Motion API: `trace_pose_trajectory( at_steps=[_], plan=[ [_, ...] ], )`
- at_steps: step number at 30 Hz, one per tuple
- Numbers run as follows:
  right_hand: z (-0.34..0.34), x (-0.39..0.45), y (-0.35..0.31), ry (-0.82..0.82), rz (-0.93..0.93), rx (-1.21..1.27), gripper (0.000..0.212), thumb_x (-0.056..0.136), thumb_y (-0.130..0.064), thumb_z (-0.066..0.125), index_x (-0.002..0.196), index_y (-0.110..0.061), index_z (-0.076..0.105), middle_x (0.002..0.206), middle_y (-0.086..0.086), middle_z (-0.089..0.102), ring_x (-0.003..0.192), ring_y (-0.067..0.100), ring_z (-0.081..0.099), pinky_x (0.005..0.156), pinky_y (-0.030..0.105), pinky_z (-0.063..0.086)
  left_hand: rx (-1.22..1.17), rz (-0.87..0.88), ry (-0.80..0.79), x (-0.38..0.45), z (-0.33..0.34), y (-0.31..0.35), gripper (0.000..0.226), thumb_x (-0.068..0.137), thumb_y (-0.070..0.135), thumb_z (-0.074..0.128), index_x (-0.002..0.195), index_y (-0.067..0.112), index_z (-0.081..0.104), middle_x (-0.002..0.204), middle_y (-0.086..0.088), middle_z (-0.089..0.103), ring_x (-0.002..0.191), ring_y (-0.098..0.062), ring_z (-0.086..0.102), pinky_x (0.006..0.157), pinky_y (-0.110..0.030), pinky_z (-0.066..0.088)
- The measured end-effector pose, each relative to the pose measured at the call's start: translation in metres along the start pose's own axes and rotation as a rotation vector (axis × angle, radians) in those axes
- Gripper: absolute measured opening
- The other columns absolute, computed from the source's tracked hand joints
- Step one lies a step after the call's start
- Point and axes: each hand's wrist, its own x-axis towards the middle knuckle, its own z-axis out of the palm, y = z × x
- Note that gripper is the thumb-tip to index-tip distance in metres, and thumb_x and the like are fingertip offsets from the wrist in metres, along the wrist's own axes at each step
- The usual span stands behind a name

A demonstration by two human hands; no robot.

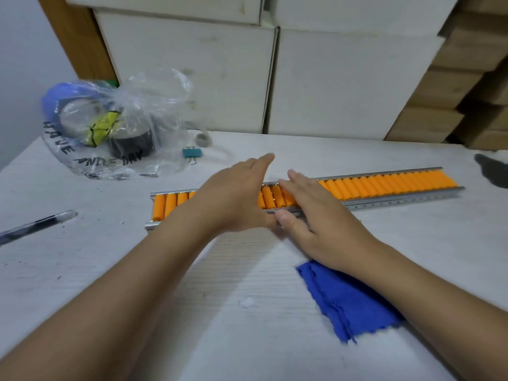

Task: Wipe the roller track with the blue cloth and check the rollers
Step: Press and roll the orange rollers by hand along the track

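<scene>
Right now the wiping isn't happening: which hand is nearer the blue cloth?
Right. The right hand rests just above the blue cloth; the left hand lies farther left.

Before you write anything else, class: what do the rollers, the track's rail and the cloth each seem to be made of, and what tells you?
Rollers: probably plastic or rubber, uniform matte orange with no glint.
Rail: metal, likely steel or aluminium, silver-grey with a dull sheen and a row of punched holes.
Blue cloth: soft woven or microfibre fabric, matte, rumpled, with a wavy edge.
</scene>
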Motion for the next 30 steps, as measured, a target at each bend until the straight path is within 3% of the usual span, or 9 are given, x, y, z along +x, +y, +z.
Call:
trace_pose_trajectory(
  at_steps=[3,5,10,13,16,22,25,27,30],
  plan=[
    [0.0,0.001,-0.006,-0.05,-0.091,-0.04,0.059,0.096,-0.05,0.032,0.148,-0.022,0.025,0.159,0.001,0.017,0.146,0.013,0.009,0.119,0.028,0.006,-0.06,-0.005,0.0,0.007,0.009,0.0,0.114,0.071,0.033,0.076,0.149,0.034,-0.008,0.132,0.0,0.056,0.111,-0.021,0.056,0.093,-0.036,0.045],
    [0.005,0.007,-0.011,-0.07,-0.187,-0.062,0.051,0.098,-0.04,0.032,0.144,-0.018,0.032,0.155,0.003,0.026,0.143,0.016,0.019,0.119,0.034,0.015,-0.115,-0.01,0.017,0.009,0.011,-0.003,0.11,0.076,0.018,0.07,0.149,0.036,-0.01,0.118,0.0,0.064,0.096,-0.021,0.061,0.088,-0.041,0.048],
    [0.012,0.017,-0.014,-0.1,-0.257,-0.058,0.044,0.099,-0.032,0.033,0.139,-0.015,0.039,0.146,0.002,0.042,0.137,0.018,0.033,0.114,0.038,0.025,-0.168,-0.011,0.044,0.007,0.011,-0.006,0.111,0.072,0.013,0.071,0.149,0.04,-0.004,0.11,0.015,0.059,0.102,-0.019,0.061,0.09,-0.038,0.046],
    [0.001,0.008,0.002,-0.065,-0.152,-0.019,0.042,0.101,-0.03,0.033,0.14,-0.017,0.042,0.148,0.0,0.042,0.137,0.012,0.032,0.117,0.031,0.019,-0.163,-0.008,0.046,0.007,0.013,-0.007,0.117,0.064,0.033,0.082,0.149,0.039,0.002,0.125,0.015,0.059,0.113,-0.017,0.057,0.091,-0.033,0.044],
    [-0.01,-0.009,0.032,-0.021,0.03,-0.08,0.048,0.102,-0.034,0.029,0.148,-0.019,0.029,0.157,-0.002,0.027,0.144,0.008,0.019,0.114,0.019,0.005,-0.132,-0.029,0.048,0.008,0.013,-0.008,0.116,0.061,0.043,0.083,0.148,0.041,0.006,0.135,0.011,0.056,0.12,-0.018,0.053,0.094,-0.036,0.043],
    [-0.02,-0.019,0.054,0.057,0.275,-0.172,0.052,0.101,-0.037,0.025,0.149,-0.017,0.023,0.158,0.001,0.022,0.145,0.013,0.018,0.115,0.025,0.009,-0.123,-0.035,0.034,0.005,0.011,-0.004,0.112,0.064,0.046,0.081,0.147,0.043,0.006,0.138,0.008,0.054,0.122,-0.02,0.052,0.095,-0.037,0.044],
    [-0.016,-0.012,0.025,0.044,0.154,-0.136,0.054,0.101,-0.038,0.027,0.15,-0.018,0.021,0.159,0.0,0.019,0.146,0.012,0.014,0.119,0.031,0.011,-0.113,-0.042,0.047,0.004,0.011,-0.004,0.113,0.063,0.046,0.081,0.147,0.041,0.006,0.137,0.009,0.055,0.121,-0.021,0.052,0.094,-0.036,0.044],
    [-0.009,0.0,-0.001,0.005,-0.028,-0.07,0.047,0.1,-0.034,0.033,0.143,-0.016,0.033,0.153,0.001,0.033,0.14,0.013,0.026,0.118,0.033,0.02,-0.106,-0.035,0.07,0.005,0.012,-0.004,0.112,0.064,0.042,0.08,0.148,0.039,0.006,0.128,0.009,0.06,0.114,-0.022,0.055,0.087,-0.036,0.044],
    [0.006,0.019,-0.02,-0.064,-0.231,-0.032,0.033,0.098,-0.025,0.035,0.126,-0.012,0.049,0.14,0.004,0.045,0.127,0.016,0.038,0.108,0.035,0.03,-0.081,-0.053,0.048,0.007,0.013,-0.006,0.101,0.074,0.017,0.066,0.15,0.035,0.002,0.085,0.004,0.062,0.076,-0.019,0.056,0.067,-0.034,0.04]
  ],
)
